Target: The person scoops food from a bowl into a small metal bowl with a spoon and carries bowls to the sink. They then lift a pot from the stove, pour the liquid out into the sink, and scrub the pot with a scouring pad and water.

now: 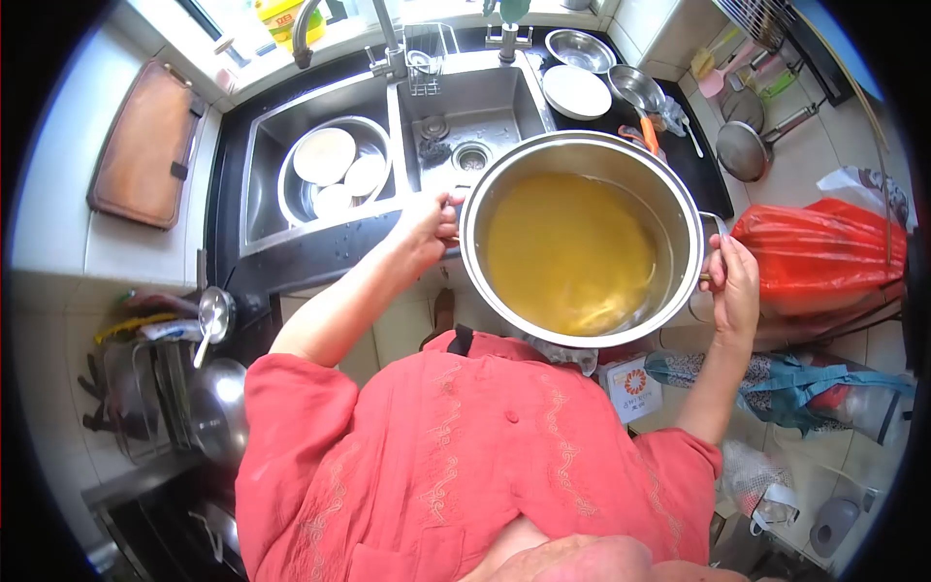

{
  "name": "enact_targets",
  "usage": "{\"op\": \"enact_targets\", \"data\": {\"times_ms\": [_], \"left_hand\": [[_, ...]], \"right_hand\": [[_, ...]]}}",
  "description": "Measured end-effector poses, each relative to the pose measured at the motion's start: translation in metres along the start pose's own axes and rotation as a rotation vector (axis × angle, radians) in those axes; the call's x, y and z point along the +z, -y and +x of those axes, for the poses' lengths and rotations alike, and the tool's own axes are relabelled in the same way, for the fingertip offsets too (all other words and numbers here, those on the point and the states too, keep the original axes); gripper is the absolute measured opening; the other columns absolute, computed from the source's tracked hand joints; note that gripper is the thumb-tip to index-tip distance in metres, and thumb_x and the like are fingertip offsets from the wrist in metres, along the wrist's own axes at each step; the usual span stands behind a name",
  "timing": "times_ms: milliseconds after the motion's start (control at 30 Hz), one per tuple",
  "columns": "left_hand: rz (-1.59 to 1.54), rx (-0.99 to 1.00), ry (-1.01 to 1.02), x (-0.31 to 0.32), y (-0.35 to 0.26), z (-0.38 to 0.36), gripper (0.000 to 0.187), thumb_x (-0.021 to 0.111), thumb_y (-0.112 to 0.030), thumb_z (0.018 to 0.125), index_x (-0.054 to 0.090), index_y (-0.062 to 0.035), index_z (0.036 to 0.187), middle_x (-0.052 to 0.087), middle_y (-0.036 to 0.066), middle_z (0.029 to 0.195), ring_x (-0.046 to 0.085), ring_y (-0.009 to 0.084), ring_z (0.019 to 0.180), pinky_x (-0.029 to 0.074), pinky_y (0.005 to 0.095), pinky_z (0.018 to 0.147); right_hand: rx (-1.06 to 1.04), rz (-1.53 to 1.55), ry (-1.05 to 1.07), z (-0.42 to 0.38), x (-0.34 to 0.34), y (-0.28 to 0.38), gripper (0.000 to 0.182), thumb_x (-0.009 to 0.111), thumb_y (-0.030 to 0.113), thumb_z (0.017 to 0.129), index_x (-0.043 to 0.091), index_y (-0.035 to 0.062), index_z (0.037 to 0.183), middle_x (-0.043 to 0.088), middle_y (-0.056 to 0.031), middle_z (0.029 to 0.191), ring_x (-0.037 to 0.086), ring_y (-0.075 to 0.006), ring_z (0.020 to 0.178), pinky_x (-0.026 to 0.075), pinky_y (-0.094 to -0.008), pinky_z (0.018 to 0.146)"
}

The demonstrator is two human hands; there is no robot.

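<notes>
Over by the L wall a wooden cutting board (pixel 145 145) leaned on the tile, w/ a ladle (pixel 211 315) and utensils on the counter below it. Next along, the L sink basin (pixel 262 184) held a steel bowl (pixel 335 175) w/ three white plates inside; the R basin (pixel 495 107) was bare apart from its drain.

Left hand (pixel 427 228) was clamped on the near handle of a big steel pot (pixel 582 238); right hand (pixel 734 286) gripped the opposite handle. Hands were well apart, one each side of the rim. Pot was carried in the air in front of the person's chest, just short of the R basin and overlapping its front edge, approx level, holding yellow broth about halfway up.

Step in hand, as judged: carrying the full pot toward the sink area. Next move probably called for a steady, level grip w/ both hands, since the liquid could slosh, and for a free spot to rest or tip it.

Further R, a white plate (pixel 575 90) and steel bowls sat on the dark counter, then a red plastic bag (pixel 819 252) hung beside the R hand.
</notes>
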State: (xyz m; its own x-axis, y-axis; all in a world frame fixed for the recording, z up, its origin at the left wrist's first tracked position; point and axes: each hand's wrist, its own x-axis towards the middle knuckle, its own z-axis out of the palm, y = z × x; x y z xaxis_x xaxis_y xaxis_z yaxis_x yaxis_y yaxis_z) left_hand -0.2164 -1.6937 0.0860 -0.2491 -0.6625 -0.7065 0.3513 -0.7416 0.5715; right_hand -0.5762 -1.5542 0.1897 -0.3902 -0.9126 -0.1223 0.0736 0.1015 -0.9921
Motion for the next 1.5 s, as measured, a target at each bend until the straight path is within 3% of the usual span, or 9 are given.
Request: {"op": "enact_targets", "data": {"times_ms": [133,167,500,667,1167,1500], "left_hand": [[-0.064,-0.078,0.047,0.0,-0.008,0.033,0.021,0.038,-0.024,0.094,0.047,-0.0101,0.082,0.023,-0.008,0.048,0.018,0.0061,0.038,0.03,0.0266,0.044],[-0.089,-0.113,0.069,-0.001,-0.01,0.04,0.021,0.039,-0.025,0.094,0.047,-0.0102,0.081,0.024,-0.008,0.048,0.018,0.0063,0.038,0.031,0.0269,0.044],[-0.176,-0.349,0.239,-0.01,-0.048,0.093,0.018,0.033,-0.016,0.095,0.045,-0.0054,0.087,0.023,-0.007,0.05,0.016,0.0071,0.038,0.031,0.0276,0.047],[-0.273,-0.434,0.236,-0.015,-0.05,0.118,0.019,0.032,-0.018,0.097,0.044,-0.0053,0.09,0.024,-0.007,0.051,0.017,0.0071,0.039,0.031,0.0267,0.048],[-0.369,-0.465,0.29,-0.024,-0.048,0.139,0.02,0.031,-0.016,0.097,0.044,-0.0023,0.094,0.027,-0.005,0.054,0.02,0.007,0.041,0.037,0.0273,0.054],[-0.41,-0.474,0.288,-0.033,-0.049,0.152,0.017,0.034,-0.013,0.096,0.044,-0.0008,0.091,0.03,-0.004,0.056,0.027,0.0076,0.044,0.04,0.0281,0.056]], "right_hand": [[0.013,-0.11,-0.108,0.024,0.02,0.013,0.018,0.051,0.019,0.092,0.056,0.0018,0.088,0.039,0.0048,0.052,0.04,-0.0043,0.047,0.033,-0.0187,0.041],[0.01,-0.145,-0.146,0.029,0.026,0.017,0.02,0.046,0.018,0.095,0.056,0.0023,0.088,0.038,0.0051,0.052,0.037,-0.0035,0.044,0.031,-0.0181,0.038],[0.041,-0.344,-0.264,0.092,0.062,0.035,0.022,0.046,0.019,0.094,0.057,0.0007,0.087,0.04,0.0044,0.052,0.039,-0.0055,0.043,0.033,-0.0209,0.037],[-0.017,-0.454,-0.33,0.129,0.078,0.025,0.026,0.044,0.022,0.094,0.057,0.0019,0.084,0.041,0.0065,0.055,0.033,-0.0033,0.043,0.023,-0.0205,0.038],[0.05,-0.436,-0.375,0.149,0.101,0.029,0.027,0.041,0.02,0.095,0.056,0.0012,0.083,0.044,0.0044,0.057,0.038,-0.0039,0.048,0.029,-0.02,0.043],[0.082,-0.592,-0.385,0.191,0.112,0.027,0.028,0.04,0.021,0.094,0.056,0.0018,0.08,0.049,0.0024,0.056,0.042,-0.0053,0.046,0.032,-0.02,0.043]]}}
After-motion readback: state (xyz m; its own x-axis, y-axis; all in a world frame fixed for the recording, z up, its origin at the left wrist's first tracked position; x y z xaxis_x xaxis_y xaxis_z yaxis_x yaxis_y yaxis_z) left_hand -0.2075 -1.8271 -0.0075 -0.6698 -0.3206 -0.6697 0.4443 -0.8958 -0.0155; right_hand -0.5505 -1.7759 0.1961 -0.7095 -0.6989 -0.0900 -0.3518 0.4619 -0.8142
